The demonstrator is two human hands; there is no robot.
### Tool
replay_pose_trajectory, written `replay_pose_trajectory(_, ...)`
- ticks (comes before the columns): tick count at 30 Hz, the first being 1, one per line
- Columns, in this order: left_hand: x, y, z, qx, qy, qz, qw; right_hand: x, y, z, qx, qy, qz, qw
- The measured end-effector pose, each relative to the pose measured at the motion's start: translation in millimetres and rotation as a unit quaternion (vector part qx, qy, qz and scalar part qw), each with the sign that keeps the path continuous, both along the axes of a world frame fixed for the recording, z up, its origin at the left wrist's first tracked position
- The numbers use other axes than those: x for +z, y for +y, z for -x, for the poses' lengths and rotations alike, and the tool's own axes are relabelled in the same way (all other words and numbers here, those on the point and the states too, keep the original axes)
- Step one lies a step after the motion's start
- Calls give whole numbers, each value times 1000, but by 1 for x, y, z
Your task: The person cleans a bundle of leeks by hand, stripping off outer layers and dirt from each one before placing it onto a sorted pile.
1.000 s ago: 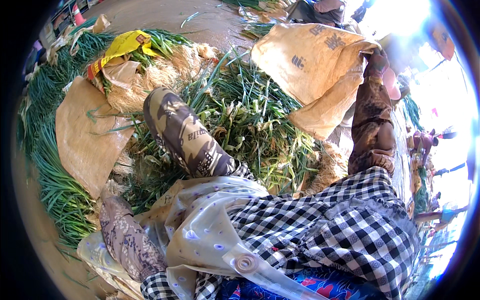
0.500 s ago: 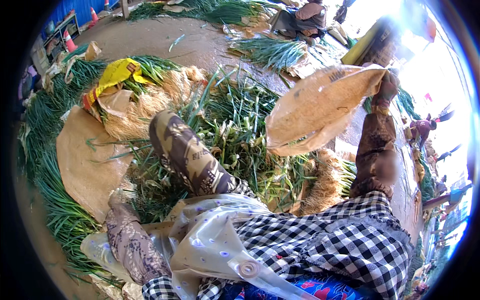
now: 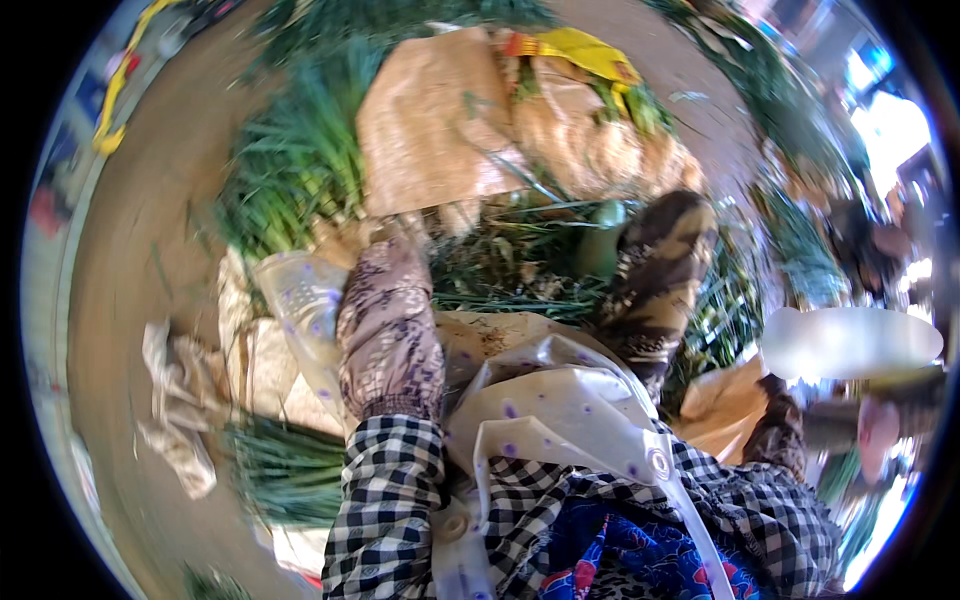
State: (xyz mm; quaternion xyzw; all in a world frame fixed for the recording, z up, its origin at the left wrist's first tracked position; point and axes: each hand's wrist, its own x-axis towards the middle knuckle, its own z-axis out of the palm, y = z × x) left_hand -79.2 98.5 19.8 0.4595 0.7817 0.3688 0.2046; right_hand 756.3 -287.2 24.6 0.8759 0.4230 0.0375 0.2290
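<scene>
My left hand (image 3: 402, 230), blurred at the end of a patterned sleeve cover, is at the near edge of a flat brown sack sheet (image 3: 435, 120). Beside it lie the root ends of green onions (image 3: 290, 165); its fingers are not clear. Out to the right, my right hand (image 3: 774, 388) is smeared and partly hidden, at the upper edge of another brown sack sheet (image 3: 718, 405), which it appears to grip still. Between my arms, a camouflage-covered leg (image 3: 660, 270) stands over loose green leaves and trimmings (image 3: 520, 250).
A root-ended onion bundle (image 3: 570, 125) with a yellow wrapper (image 3: 590, 52) lies beyond. More green onions (image 3: 285, 470) and crumpled pale sacks (image 3: 185, 410) are at the left. A clear spotted plastic apron (image 3: 560, 400) covers my lap. Another person (image 3: 880, 240) is at the far right.
The view has swung left, so the scene sits further right. My right arm, raised with the brown sack sheet before, is now lower at the right side. The left hand stays by the flat sheet.
</scene>
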Motion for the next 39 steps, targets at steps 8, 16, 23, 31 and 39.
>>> replay_pose_trajectory(8, -12, 1, 33, 114, 74, 111, 985, 4, 272, 49, 318, 76, 11, 945)
replay_pose_trajectory(16, -31, 60, 16, 152, 175, 152, 961, 132, 490, 388, 561, 297, -148, 759)
replay_pose_trajectory(23, -1, 82, -5, 92, -44, -1, 995, 24, 502, 615, 665, -326, -268, 617)
replay_pose_trajectory(31, 80, 73, -49, -221, -438, -205, 847, 62, 525, 642, 525, 323, -240, 749)
replay_pose_trajectory(39, -19, 67, 6, 19, -421, -232, 877, 41, 603, 363, -179, 465, -636, 588)
